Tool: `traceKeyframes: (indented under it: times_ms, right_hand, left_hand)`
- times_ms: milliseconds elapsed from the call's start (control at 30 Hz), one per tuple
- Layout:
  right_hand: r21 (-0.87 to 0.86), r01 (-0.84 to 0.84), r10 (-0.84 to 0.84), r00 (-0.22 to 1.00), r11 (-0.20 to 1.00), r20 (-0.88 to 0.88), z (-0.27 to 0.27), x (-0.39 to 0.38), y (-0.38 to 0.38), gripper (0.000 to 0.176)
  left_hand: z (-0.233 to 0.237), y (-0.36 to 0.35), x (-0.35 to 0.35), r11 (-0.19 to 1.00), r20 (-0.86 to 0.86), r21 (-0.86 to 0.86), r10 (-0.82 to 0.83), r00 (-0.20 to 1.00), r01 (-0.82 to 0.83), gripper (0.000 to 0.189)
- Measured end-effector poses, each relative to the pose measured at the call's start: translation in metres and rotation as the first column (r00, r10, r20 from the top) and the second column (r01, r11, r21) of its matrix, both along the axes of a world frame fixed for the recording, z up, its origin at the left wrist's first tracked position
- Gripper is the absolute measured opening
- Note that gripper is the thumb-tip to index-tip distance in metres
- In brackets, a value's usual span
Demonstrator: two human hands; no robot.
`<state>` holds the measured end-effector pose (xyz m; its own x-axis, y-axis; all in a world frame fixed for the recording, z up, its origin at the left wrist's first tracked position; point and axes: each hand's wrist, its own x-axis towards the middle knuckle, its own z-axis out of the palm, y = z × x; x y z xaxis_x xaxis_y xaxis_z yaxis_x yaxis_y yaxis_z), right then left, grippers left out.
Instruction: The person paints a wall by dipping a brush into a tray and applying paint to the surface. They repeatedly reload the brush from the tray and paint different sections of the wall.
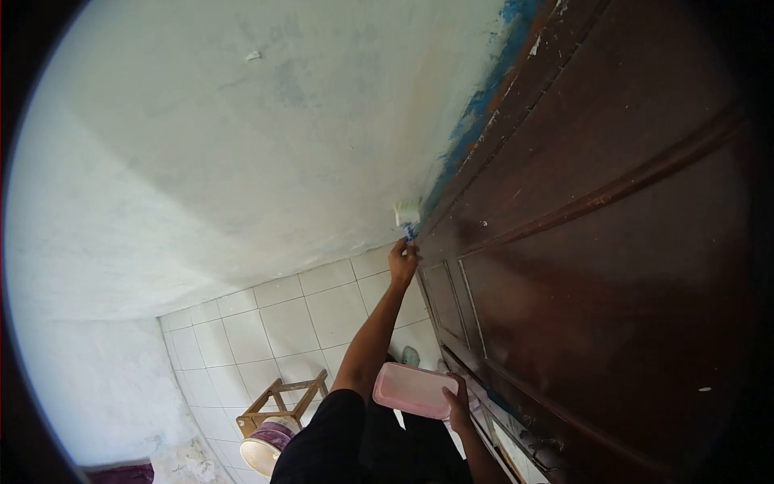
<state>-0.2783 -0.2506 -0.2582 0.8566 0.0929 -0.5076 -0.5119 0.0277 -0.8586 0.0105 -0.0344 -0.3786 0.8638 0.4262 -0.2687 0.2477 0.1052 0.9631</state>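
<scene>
My left hand (pixel 403 262) is stretched out and closed around the blue handle of a paintbrush (pixel 408 214). The brush's pale bristles point up the wall and appear to touch it, close to the blue strip beside the brown wooden door. Nearer my body, my right hand (pixel 458 403) grips the right end of a pink plastic container (pixel 413 390), thumb over the rim. Whitish paint seems to cover the container's inside. The wall (pixel 282 153) is whitish and patchy, with a strip of blue paint (pixel 472 121) along the door side.
The dark brown panelled door (pixel 605 282) fills the right side. Below the wall lies a tiled floor (pixel 298 315). A wooden stool (pixel 278 403) stands at lower left, with a white and purple bucket (pixel 262 452) by it.
</scene>
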Motion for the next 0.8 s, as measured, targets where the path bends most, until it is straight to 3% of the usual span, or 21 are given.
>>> traceKeyframes:
  times_ms: [167,233,367,433,467,533,667,733,767,800]
  right_hand:
    - [-0.007,0.02,-0.02,0.999,1.0,-0.028,-0.022,-0.013,-0.009,0.052]
    - [-0.006,0.029,-0.029,0.999,1.0,-0.035,-0.02,-0.012,-0.01,0.053]
    - [-0.014,0.019,-0.019,0.999,1.0,-0.033,-0.02,-0.011,-0.006,0.052]
    - [0.024,0.021,-0.02,0.999,0.999,-0.047,-0.003,0.001,-0.002,0.05]
    - [0.023,0.019,-0.018,0.999,1.0,-0.044,0.001,0.004,0.0,0.05]
    - [0.021,-0.019,0.02,0.999,1.0,-0.032,0.005,0.009,0.0,0.048]
    - [-0.009,-0.029,0.029,0.999,1.0,-0.018,-0.002,0.005,-0.001,0.048]
    - [0.021,-0.005,0.005,1.0,1.0,-0.012,-0.016,0.001,-0.004,0.048]
    - [0.022,-0.007,0.008,1.0,1.0,-0.009,-0.015,0.004,-0.004,0.048]
    - [0.006,-0.016,0.016,1.0,1.0,0.004,-0.007,0.007,-0.002,0.049]
  left_hand:
    - [-0.061,0.017,-0.013,0.991,-0.268,-0.132,-0.005,0.963,-0.032,0.032]
    - [-0.061,0.024,-0.013,0.9,-0.407,-0.421,-0.077,0.91,-0.112,0.036]
    - [-0.018,0.029,-0.021,0.882,-0.25,-0.471,-0.106,0.962,-0.025,0.036]
    - [0.024,0.025,-0.021,0.866,0.003,-0.499,0.04,0.999,-0.033,0.035]
    - [0.037,0.02,-0.025,0.865,0.006,-0.5,0.042,0.999,-0.034,0.035]
    - [0.051,0.007,-0.034,0.927,0.157,-0.374,0.029,0.987,0.033,0.036]
    - [0.038,0.008,-0.029,0.959,0.195,-0.28,0.01,0.981,0.047,0.041]
    - [-0.002,0.023,-0.015,0.968,-0.002,-0.252,-0.018,1.0,0.017,0.038]
    - [-0.02,0.026,-0.013,0.968,0.002,-0.251,-0.016,1.0,0.016,0.038]
    - [-0.025,0.028,-0.012,0.924,-0.147,-0.382,-0.034,0.989,-0.025,0.037]
